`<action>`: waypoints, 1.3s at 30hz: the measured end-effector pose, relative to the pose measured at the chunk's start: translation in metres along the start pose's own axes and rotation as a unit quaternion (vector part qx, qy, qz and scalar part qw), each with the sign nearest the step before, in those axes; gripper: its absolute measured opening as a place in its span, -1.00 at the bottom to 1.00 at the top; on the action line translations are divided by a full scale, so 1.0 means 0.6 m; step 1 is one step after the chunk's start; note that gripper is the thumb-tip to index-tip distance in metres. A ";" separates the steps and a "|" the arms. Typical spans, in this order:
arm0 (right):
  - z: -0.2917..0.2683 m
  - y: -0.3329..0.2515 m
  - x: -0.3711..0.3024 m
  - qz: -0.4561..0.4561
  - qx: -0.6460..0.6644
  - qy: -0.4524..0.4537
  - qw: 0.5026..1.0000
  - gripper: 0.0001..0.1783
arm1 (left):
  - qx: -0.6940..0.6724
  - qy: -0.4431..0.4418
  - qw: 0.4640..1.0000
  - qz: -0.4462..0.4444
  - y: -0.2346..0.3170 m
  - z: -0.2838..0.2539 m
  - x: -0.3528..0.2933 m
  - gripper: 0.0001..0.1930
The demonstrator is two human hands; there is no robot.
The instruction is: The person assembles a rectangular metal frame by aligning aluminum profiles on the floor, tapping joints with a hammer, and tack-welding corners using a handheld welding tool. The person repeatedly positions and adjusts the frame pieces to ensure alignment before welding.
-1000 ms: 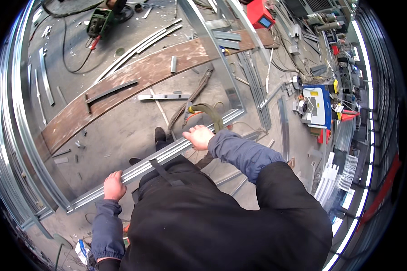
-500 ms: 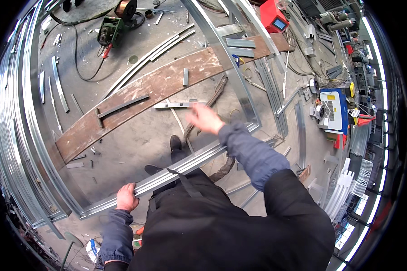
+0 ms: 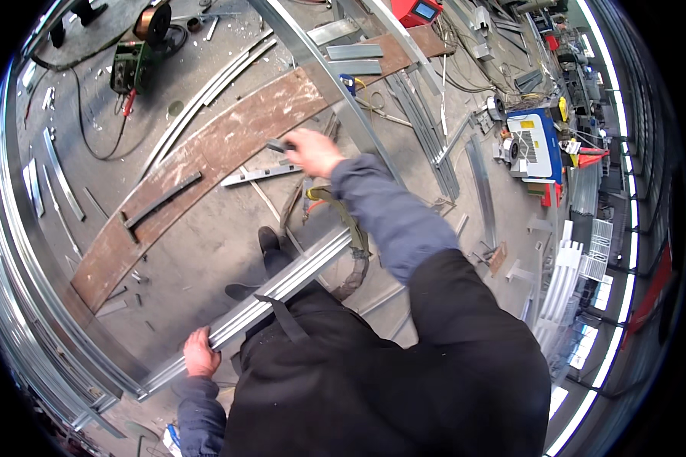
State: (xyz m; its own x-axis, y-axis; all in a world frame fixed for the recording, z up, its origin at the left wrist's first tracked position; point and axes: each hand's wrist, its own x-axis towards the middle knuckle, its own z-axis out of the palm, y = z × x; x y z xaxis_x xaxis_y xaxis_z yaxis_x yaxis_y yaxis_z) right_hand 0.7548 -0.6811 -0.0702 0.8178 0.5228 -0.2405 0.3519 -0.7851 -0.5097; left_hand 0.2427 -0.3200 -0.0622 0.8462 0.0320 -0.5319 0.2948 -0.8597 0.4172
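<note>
A galvanised steel frame (image 3: 278, 288) crosses in front of my legs, its near rail slanting up to the right. My left hand (image 3: 202, 353) rests closed on that rail toward its left end, fingers curled over the upper edge. Farther out, my right hand (image 3: 312, 152) grips a short grey metal piece (image 3: 280, 145) above the rusty brown plank (image 3: 225, 137). Just below that hand is a silver bar like a spirit level (image 3: 259, 176). An olive sleeve-like thing with a yellow band (image 3: 347, 212) lies across the rail under my right forearm; I cannot make out what it is.
On the plank lies a hammer (image 3: 162, 201); two grey plates (image 3: 354, 52) sit farther along it. A green wire feeder (image 3: 132, 67) with a copper spool stands at the far left. Long steel profiles (image 3: 23, 289) fill the left side. A blue-and-white machine (image 3: 532, 141) stands right.
My right hand has moved to the plank and taken hold of the short metal piece lying there. The view has shifted to the right. My left hand stays on the rail.
</note>
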 end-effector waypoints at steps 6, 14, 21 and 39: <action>-0.170 0.128 -0.300 -0.006 -0.162 -0.026 0.986 -0.72 | -0.009 -0.007 1.000 0.000 0.005 -0.010 0.003 -0.39; -0.152 0.153 -0.375 -0.103 -0.193 -0.072 0.973 -0.73 | -0.001 -0.022 1.000 -0.012 0.004 -0.010 0.001 -0.36; -0.147 0.155 -0.375 -0.100 -0.168 -0.059 0.979 -0.75 | 0.004 -0.036 0.999 -0.028 0.002 -0.010 0.004 -0.31; -0.078 0.146 -0.280 -0.013 -0.115 -0.146 0.983 -0.62 | 0.014 -0.035 0.999 -0.029 0.004 -0.007 0.004 -0.28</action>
State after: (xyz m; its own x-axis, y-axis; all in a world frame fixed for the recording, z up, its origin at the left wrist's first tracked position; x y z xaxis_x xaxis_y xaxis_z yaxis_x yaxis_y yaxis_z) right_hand 0.6693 -0.8533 -0.0356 0.6539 0.5900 -0.4737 0.4912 -0.8072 -0.3273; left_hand 0.2475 -0.3201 -0.0593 0.7945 0.0463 -0.6055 0.3280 -0.8719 0.3637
